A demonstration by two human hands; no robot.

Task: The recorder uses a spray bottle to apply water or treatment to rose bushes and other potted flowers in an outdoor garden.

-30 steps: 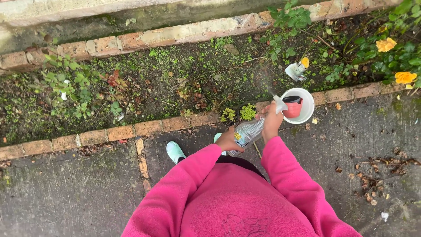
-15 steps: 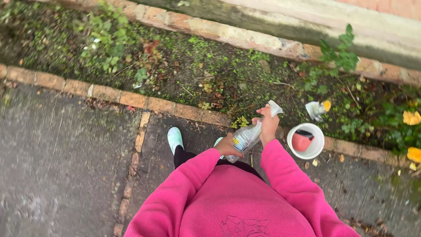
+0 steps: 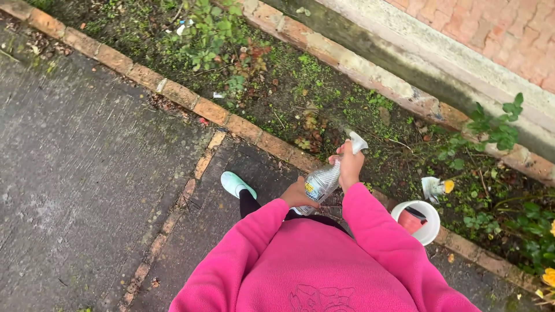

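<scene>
**Spray bottle held over a brick-edged garden bed**

Grey paving (image 3: 87, 173) fills the near and left of the scene, bounded by a line of brick edging (image 3: 173, 92) that runs diagonally from far left to near right. Beyond it lies a strip of mossy soil bed (image 3: 300, 86) with small green plants, and farther off a low brick wall (image 3: 439, 63). Pink sleeves reach out from the near edge. At the right, on the edging, stands a white bucket (image 3: 426, 231) with a red pot inside.

Both hands share a clear plastic spray bottle (image 3: 321, 182), tilted so its nozzle points far and right over the bed. Its base rests in the left hand (image 3: 298, 195), whose fingers curl under it, apparently to steady it. Nearer the nozzle, the right hand (image 3: 350, 167) wraps the neck, fingers closed round the trigger head.
</scene>
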